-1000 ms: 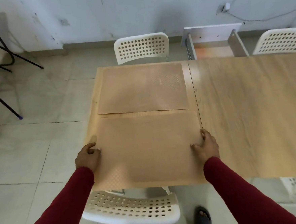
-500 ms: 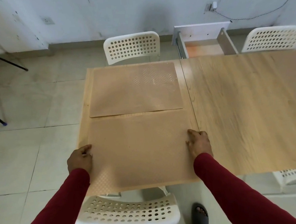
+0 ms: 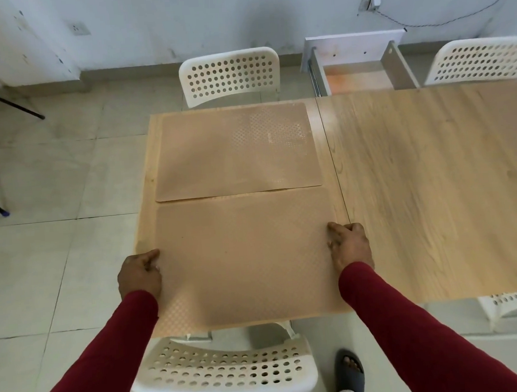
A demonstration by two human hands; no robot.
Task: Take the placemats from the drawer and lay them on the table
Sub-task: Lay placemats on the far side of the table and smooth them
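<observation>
Placemats [image 3: 244, 258] cover the wooden table [image 3: 434, 183] (tiled floor [image 3: 55, 240] around), both hands pinching the near one's edges.

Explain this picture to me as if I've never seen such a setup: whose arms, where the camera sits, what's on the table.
No machine here: a person wears one camera on the head, looking down at their own arms in red sleeves. The left hand and right hand each hold a side edge of the near placemat, fingers curled at its rim, as it lies on the wooden table. A second placemat lies flat just beyond it. Behind the table an open drawer sticks out, with white chairs around.
</observation>
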